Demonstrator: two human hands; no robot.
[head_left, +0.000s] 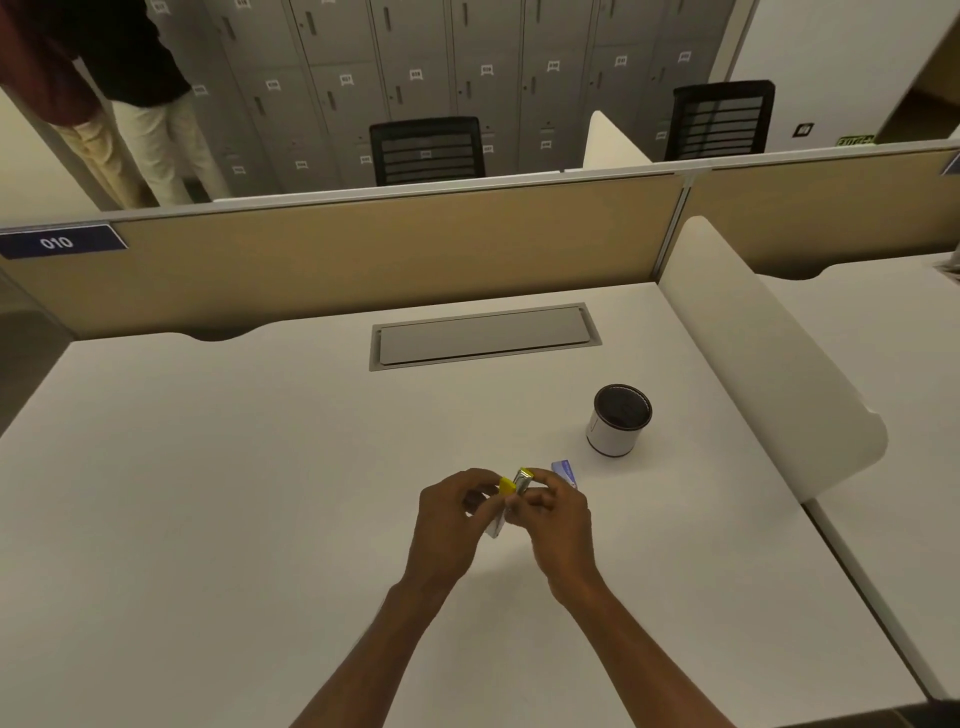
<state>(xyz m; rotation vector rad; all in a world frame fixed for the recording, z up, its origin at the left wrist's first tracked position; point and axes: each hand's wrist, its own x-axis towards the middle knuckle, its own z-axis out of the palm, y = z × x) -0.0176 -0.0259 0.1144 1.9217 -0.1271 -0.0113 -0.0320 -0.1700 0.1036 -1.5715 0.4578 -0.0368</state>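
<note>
- The work in hand looks like opening or loading a small stapler (508, 486), held just above the table (260, 467) in front of the person, between both hands.
- The left hand (457, 514) has its grip closed round the pale lower body of the stapler, fingers curled over it and the thumb near the yellow end.
- The right hand (556, 514) pinches the metal part at the top; its grip is narrow, fingertips drawn together on that piece.
- The yellow part and the metal part stand apart at an angle, so I judge the stapler is swung open, though the hands hide the hinge.
- A small box (565, 470), blue and white, lies on the table just beyond the right hand; it may hold staples, but the print is too small to read.
- Judged stage: early to middle. The stapler is picked up and parted; whether staples are inside cannot be told, and closing it and setting it down remain.
- A white cup (621, 421) with a dark inside stands further right, well apart.
</note>
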